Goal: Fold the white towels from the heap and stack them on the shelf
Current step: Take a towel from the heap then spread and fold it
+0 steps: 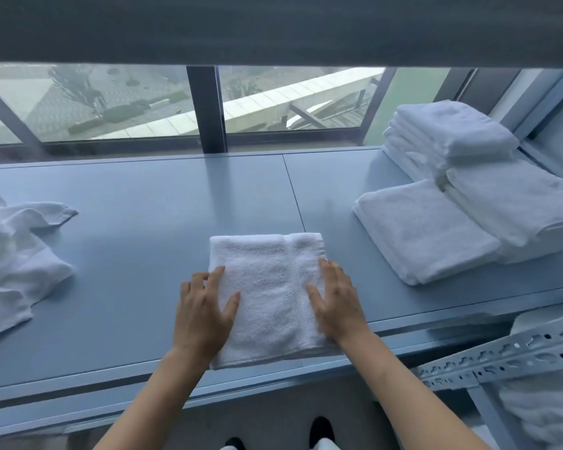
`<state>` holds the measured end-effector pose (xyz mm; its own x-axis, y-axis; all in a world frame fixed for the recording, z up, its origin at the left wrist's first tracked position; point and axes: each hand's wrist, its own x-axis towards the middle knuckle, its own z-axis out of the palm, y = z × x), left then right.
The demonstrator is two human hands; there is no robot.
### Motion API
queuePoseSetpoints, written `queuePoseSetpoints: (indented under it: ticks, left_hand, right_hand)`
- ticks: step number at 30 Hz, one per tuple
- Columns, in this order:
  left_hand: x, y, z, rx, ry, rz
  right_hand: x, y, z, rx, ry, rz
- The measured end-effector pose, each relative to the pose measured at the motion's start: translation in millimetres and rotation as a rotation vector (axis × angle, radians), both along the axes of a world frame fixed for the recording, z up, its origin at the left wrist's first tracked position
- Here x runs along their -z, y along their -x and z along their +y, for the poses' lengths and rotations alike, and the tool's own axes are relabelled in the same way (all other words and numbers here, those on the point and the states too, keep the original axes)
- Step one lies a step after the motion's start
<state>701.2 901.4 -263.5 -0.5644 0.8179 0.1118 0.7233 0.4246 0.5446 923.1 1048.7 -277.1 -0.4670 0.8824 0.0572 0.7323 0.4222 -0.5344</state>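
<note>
The folded towel point(267, 297) lies at 6 o'clock on the shelf point(143, 222), right before me. My left hand point(203, 315) and right hand point(335, 303) press flat on its 2 side edges, fingers point(216, 277) straight and spread, gripping nothing. I judge this fold finished bar the smoothing. At 2 o'clock sit the stacks point(426, 232) of folded towels. The heap point(17, 254) at 9 o'clock is not yet folded, so more towels remain, and this one must join a stack.
</note>
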Motion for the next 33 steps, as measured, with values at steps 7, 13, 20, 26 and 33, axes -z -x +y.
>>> queuePoseSetpoints:
  ticks: [7,13,20,26,33]
  left_hand:
    - [-13.9,28.7,25.1,-0.065,-0.036,-0.226]
    - [-20.1,45.9,58.3,-0.034,-0.083,-0.305]
    - [-16.8,28.1,32.2,-0.036,-0.231,-0.488]
    - [-37.1,42.0,57.9,-0.238,-0.407,-0.5]
    - [-5.1,66.4,76.9,-0.145,-0.246,-0.644]
  right_hand:
    - [-11.7,14.9,24.7,-0.034,0.003,-0.05]
    - [-30.4,38.7,61.8,-0.005,0.165,0.016]
    - [-36.6,19.8,51.0,-0.015,0.167,0.168]
    - [-48.8,34.7,73.4,0.191,0.211,0.484]
    - [-26.4,53.0,79.8,0.211,0.404,0.472]
